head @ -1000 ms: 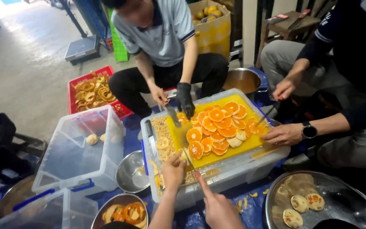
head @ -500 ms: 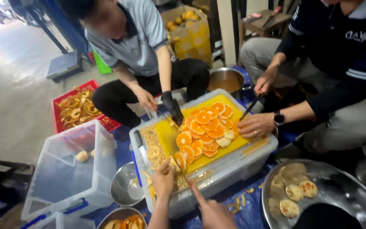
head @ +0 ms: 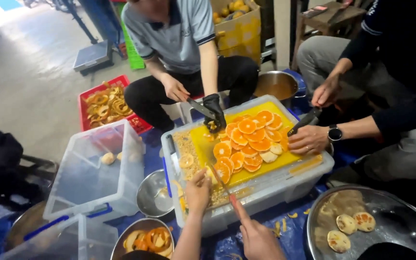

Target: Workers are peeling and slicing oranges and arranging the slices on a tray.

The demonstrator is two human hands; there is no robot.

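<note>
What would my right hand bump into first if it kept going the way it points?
Probably the orange slices on the yellow board; the right hand and its knife aim there, though depth is unclear.

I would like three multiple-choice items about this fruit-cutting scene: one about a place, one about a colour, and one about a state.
1. Where do the orange slices lie?
A. on the yellow cutting board
B. in the red crate
C. on the concrete floor

2. What colour is the glove on the hand of the person opposite?
A. white
B. black
C. blue

3. What does the wearer's right hand do?
A. rests open on the floor
B. holds a metal bowl
C. grips a knife with a red handle

Answers: 1 A, the slices lie spread on the board over the clear tub. 2 B, the glove is black. 3 C, the fingers close on the handle while the left hand steadies fruit on the board.
</note>
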